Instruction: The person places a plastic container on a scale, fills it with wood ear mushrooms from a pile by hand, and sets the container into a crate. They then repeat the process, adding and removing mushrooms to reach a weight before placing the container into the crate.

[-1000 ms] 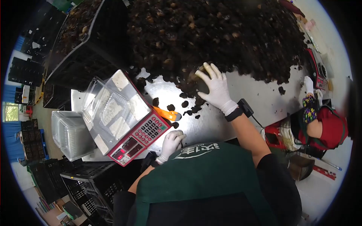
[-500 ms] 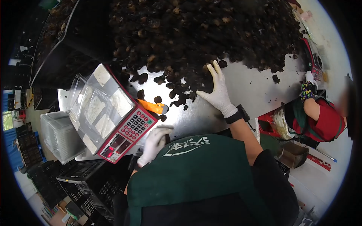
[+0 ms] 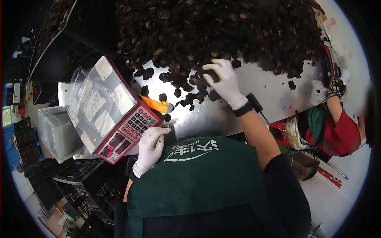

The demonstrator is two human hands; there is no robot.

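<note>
right hand (image 3: 224,82) stretched forward, fingers curled on dark mushroom pieces (image 3: 194,85), left hand (image 3: 151,147) loosely curled at table edge (image 3: 206,123), clear tray (image 3: 91,107) empty on scale (image 3: 133,133)

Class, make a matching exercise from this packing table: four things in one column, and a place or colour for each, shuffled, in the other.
Things:
1. right hand
2. left hand
3. clear tray
4. orange tool

Places or colours:
A. on the scale
B. at the table edge, by the scale's keypad
C. on the dark mushrooms
D. lying between scale and mushrooms

Pairs: 1-C, 2-B, 3-A, 4-D
</note>
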